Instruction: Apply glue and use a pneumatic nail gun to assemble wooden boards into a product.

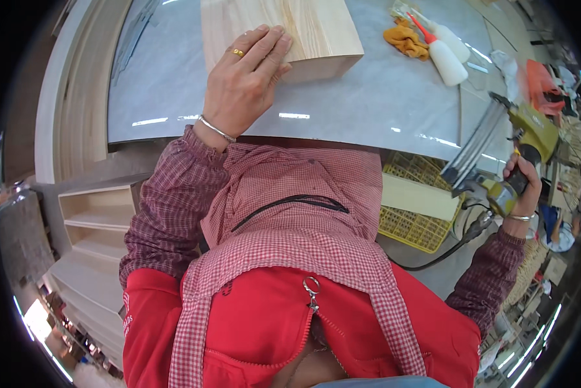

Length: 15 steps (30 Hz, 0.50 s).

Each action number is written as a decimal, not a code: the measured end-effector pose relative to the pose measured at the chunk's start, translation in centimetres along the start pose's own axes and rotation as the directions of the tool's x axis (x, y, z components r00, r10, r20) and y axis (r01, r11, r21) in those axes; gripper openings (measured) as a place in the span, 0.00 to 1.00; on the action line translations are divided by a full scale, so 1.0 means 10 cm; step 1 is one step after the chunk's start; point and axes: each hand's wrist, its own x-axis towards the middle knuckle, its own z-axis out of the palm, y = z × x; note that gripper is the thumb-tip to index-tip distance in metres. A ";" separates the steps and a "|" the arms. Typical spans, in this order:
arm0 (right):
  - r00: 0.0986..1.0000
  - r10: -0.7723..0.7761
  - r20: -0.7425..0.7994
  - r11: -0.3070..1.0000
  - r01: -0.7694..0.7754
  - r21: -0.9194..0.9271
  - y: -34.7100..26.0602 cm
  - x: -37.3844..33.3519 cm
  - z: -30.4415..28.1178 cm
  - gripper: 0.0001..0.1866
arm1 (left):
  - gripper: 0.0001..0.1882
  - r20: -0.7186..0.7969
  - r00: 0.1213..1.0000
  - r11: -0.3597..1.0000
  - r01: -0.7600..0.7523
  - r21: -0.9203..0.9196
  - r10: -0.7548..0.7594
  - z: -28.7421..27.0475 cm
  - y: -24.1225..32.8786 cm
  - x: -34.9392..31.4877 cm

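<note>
My left hand [248, 71] lies on top of a pale wooden box [322, 32] at the far middle of the table, its fingers stretched out over the grain. Out to the right, my right hand [527, 187] is wrapped round the grip of an olive-green pneumatic nail gun [535, 132]. The gun's long metal magazine [474, 142] slants beside the table's right part. A black air hose [449, 249] runs from the gun's handle back toward my apron. The box's underside and far end are out of sight.
On the glossy grey table [368, 110] are a white glue bottle [445, 61] with a red nozzle and an orange cloth [407, 40]. Below the table edge stands a yellow plastic crate [413, 229] with a pale board [426, 196]. Wooden shelf units [96, 210] stand at left.
</note>
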 end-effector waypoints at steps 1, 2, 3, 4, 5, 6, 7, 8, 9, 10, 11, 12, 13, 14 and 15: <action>0.983 0.062 0.175 0.998 -0.066 0.015 -0.04 -0.08 0.13 0.05 | 0.17 -0.005 1.000 1.000 -0.001 0.018 0.001 0.00 0.01 0.01; 0.931 0.120 0.344 0.991 -0.133 0.015 -0.08 -0.19 0.31 0.05 | 0.16 -0.011 1.000 0.999 0.000 0.036 0.000 0.00 0.03 0.01; 0.939 0.123 0.322 0.992 -0.116 -0.042 -0.14 -0.37 0.66 0.05 | 0.16 -0.022 1.000 1.000 0.009 0.029 -0.009 -0.01 0.02 -0.01; 0.948 0.122 0.295 0.990 -0.096 -0.104 -0.19 -0.56 1.02 0.06 | 0.16 -0.031 0.999 0.999 0.012 0.029 -0.011 0.02 0.02 -0.02; 0.952 0.114 0.284 0.990 -0.084 -0.114 -0.20 -0.67 1.22 0.06 | 0.16 -0.038 0.999 1.000 0.008 0.029 -0.007 0.03 0.02 -0.02; 0.945 0.119 0.303 0.976 -0.056 -0.209 -0.21 -0.76 1.38 0.06 | 0.16 -0.044 0.999 1.000 0.005 0.031 -0.003 0.04 0.02 -0.02; 0.938 0.129 0.321 0.952 -0.027 -0.305 -0.22 -0.82 1.51 0.07 | 0.16 -0.049 0.999 0.999 0.004 0.032 -0.002 0.04 0.02 -0.03; 0.942 0.124 0.313 0.949 -0.021 -0.314 -0.24 -0.86 1.59 0.07 | 0.16 -0.059 0.998 1.000 0.009 0.022 -0.007 0.03 0.04 -0.02; 0.929 0.126 0.348 0.937 0.004 -0.349 -0.26 -0.89 1.66 0.07 | 0.16 -0.058 0.998 1.000 0.009 0.021 -0.008 0.02 0.07 -0.01; 0.915 0.128 0.382 0.925 0.029 -0.379 -0.26 -0.91 1.72 0.08 | 0.16 -0.056 0.998 1.000 0.006 0.023 -0.005 0.01 0.09 -0.01; 0.899 0.133 0.416 0.911 0.055 -0.408 -0.26 -0.92 1.76 0.08 | 0.16 -0.053 0.999 1.000 0.004 0.025 -0.002 0.00 0.11 -0.01; 0.882 0.140 0.450 0.897 0.080 -0.435 -0.27 -0.92 1.79 0.08 | 0.16 -0.049 0.999 1.000 0.001 0.028 0.001 0.00 0.13 -0.01; 0.882 0.138 0.450 0.895 0.083 -0.438 -0.27 -0.93 1.82 0.08 | 0.16 -0.054 0.999 1.000 0.004 0.027 -0.003 -0.01 0.14 -0.02; 0.877 0.145 0.457 0.888 0.089 -0.451 -0.27 -0.93 1.83 0.08 | 0.16 -0.055 0.998 1.000 0.002 0.028 0.000 -0.02 0.16 -0.02; 0.873 0.152 0.464 0.881 0.093 -0.464 -0.27 -0.93 1.85 0.08 | 0.16 -0.056 0.998 1.000 -0.001 0.028 0.003 -0.03 0.17 -0.03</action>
